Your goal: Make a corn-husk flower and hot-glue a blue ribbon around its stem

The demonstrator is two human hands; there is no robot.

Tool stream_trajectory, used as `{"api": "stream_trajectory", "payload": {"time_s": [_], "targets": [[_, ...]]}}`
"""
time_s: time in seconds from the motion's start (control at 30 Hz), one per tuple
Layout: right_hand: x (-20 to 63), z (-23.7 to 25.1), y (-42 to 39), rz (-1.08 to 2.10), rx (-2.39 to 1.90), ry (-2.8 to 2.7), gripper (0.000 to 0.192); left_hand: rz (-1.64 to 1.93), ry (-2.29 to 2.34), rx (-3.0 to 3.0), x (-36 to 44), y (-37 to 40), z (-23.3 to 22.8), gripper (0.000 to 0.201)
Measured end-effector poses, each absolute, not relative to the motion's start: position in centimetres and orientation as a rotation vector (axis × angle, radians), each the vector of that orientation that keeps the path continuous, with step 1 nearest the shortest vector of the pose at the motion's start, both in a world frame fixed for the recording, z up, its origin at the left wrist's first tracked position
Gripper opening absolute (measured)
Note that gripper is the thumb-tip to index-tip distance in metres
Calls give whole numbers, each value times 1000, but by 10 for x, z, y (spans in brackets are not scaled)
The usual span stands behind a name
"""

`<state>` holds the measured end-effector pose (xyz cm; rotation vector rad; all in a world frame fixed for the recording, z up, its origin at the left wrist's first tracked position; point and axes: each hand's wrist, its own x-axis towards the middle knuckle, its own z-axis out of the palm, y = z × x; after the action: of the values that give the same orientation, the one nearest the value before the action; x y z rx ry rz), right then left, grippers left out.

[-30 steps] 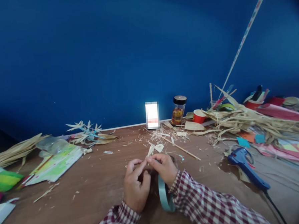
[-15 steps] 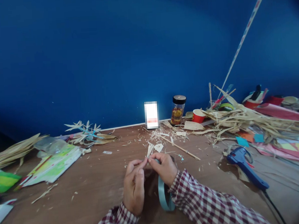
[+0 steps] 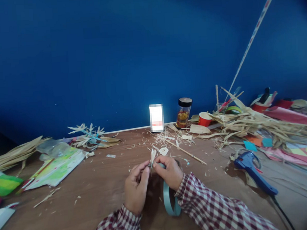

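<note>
Pinching a small straw piece over the wooden table, pale blue tape trailing beneath.

Head view: left hand and right hand meeting fingertip to fingertip, both closed on the straw piece, just nearer than the scatter of straw shavings. Tape looping down under the right hand, apparently mid-wrap, binding not finished. Finished straw flowers lying far left of the hands; blue glue gun and straw heap off right, untouched.
</note>
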<state>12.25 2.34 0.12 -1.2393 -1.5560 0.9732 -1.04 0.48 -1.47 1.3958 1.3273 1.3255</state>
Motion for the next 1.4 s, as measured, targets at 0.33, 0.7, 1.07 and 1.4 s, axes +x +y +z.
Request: {"api": "stream_trajectory", "payload": {"time_s": [0.33, 0.7, 1.07, 1.4], "targets": [[123, -4, 22, 1053, -1184, -1643, 15, 1231, 1368, 1493, -17, 10, -19, 25], [127, -5, 25, 991, -1200, -1727, 16, 1127, 1422, 1528, -20, 15, -15, 27], [126, -11, 26, 955, -1295, -1748, 20, 1183, 1443, 1603, -18, 11, -11, 21], [129, -10, 26, 827, -1319, -1828, 22, 1018, 1391, 1543, -24, 15, -5, 28]]}}
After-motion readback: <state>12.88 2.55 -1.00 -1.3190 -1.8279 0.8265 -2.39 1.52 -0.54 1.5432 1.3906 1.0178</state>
